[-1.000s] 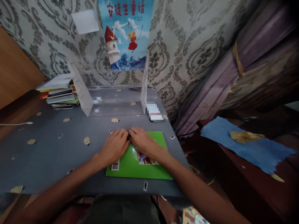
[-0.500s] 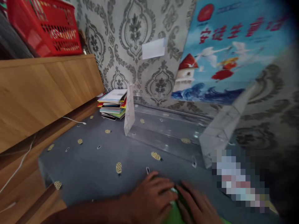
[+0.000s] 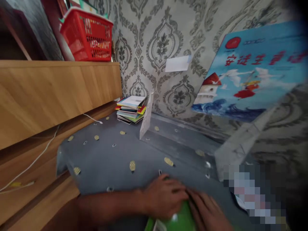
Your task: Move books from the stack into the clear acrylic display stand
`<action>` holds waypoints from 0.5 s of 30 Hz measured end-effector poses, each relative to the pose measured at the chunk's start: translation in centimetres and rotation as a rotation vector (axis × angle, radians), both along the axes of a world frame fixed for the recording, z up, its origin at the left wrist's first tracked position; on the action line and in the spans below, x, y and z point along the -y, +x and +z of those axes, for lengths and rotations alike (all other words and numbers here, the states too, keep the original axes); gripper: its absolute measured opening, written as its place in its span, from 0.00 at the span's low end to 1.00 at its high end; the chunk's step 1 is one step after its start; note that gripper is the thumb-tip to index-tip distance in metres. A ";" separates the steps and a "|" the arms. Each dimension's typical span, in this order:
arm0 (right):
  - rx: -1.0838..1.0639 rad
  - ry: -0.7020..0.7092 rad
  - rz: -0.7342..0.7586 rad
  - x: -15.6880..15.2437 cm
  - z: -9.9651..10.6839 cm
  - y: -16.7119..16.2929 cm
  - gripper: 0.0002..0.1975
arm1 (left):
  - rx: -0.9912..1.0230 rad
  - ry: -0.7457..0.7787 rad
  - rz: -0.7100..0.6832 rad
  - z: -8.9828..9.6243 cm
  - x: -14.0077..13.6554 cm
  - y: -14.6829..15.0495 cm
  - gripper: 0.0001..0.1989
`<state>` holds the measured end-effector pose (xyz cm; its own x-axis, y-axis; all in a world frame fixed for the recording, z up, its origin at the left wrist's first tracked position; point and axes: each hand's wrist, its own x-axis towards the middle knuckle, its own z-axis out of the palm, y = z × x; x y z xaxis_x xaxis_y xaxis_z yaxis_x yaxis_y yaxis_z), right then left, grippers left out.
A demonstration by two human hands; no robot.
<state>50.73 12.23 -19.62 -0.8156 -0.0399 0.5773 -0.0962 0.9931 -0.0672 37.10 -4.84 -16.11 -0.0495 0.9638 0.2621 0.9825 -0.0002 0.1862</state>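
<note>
Down at the bottom edge of the view, a glossy bright green book (image 3: 184, 218) is partly covered by the bare left hand (image 3: 166, 195) and the bare right hand (image 3: 208, 208), at the near side of a counter (image 3: 101, 163) dressed in a dark grey cover with yellow pineapple prints. The left fingers are bent down over the book, knuckles up; the right ones look longer and flatter, slanting in from the other side so the two hands just about meet. Can't tell if either is really gripping or only pressing (it's blurry, and the frame chops the book off at the bottom).

As for how far along this is, I'd call it mid-handling: both hands are on the book, so letting go of it is one bit that's not done yet. The book is in front of the clear plastic rack (image 3: 146, 120), not between its two side panels, and it isn't on the uneven stack of thin, multicoloured books (image 3: 132, 109) just beyond the left panel either. No hand is on that stack or on the rack. Whether the book is open or closed, no idea, too little green shows to judge
</note>
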 end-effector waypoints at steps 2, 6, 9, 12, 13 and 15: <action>0.055 -0.024 -0.069 1.1 1.1 -0.2 0.18 | 0.106 -0.017 0.025 1.2 0.5 -0.1 0.15; 0.258 -0.056 -0.209 3.3 2.7 0.9 0.21 | 0.221 -0.039 0.043 0.9 0.9 -0.3 0.18; 0.369 -0.074 -0.331 3.8 3.3 2.9 0.24 | 0.267 -0.040 0.030 0.0 0.8 -0.7 0.20; 0.403 -0.095 -0.461 4.1 3.7 5.1 0.25 | 0.290 -0.017 0.006 -0.5 0.7 -1.2 0.20; 0.409 -0.102 -0.493 4.2 3.8 5.7 0.25 | 0.294 -0.009 -0.003 -0.6 0.7 -1.3 0.20; 0.419 -0.115 -0.537 4.5 4.0 6.7 0.26 | 0.294 0.003 -0.025 -0.7 0.7 -1.5 0.20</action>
